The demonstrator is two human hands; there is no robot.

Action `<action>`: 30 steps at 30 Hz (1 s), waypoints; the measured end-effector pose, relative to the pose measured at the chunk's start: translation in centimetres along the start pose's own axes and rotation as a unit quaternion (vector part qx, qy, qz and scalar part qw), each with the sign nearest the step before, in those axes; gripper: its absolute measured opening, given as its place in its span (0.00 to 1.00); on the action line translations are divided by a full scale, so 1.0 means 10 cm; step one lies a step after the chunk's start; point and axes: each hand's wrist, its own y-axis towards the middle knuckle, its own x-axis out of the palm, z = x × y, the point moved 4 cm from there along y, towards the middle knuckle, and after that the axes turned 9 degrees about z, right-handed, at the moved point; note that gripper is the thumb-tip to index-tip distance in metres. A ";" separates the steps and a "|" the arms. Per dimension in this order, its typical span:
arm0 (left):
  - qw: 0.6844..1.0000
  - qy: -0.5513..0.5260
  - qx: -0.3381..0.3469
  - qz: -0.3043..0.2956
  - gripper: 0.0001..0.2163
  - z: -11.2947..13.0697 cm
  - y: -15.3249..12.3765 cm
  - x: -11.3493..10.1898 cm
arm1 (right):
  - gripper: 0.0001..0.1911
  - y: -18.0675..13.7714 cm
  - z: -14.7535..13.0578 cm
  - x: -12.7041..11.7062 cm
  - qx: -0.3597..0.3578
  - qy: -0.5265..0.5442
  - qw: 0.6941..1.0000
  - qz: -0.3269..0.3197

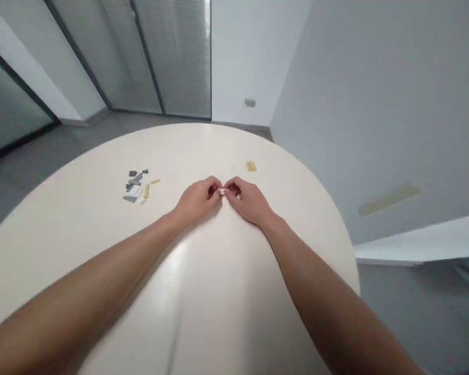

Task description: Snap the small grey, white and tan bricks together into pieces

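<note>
My left hand [200, 199] and my right hand [247, 199] meet over the middle of the round white table [203, 323]. Between their fingertips is a small white piece [222, 192], pinched from both sides. It looks like a toy building piece, but the fingers cover most of it. To the left lies a loose pile of small grey, white and tan pieces [135, 185]. Beyond my right hand a flat tan square [251, 166] rests on the tabletop, with tiny white bits [233, 167] beside it.
The table's curved edge runs round the far side and down the right. Behind it stand glass panels [172, 57] and a white wall with a socket [249, 103]. A grey wall [375, 114] rises close on the right.
</note>
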 end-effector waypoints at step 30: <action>1.000 0.006 0.004 0.001 0.08 0.10 0.00 -0.02 | 0.08 0.00 -0.02 -0.05 0.003 0.000 1.000 -0.001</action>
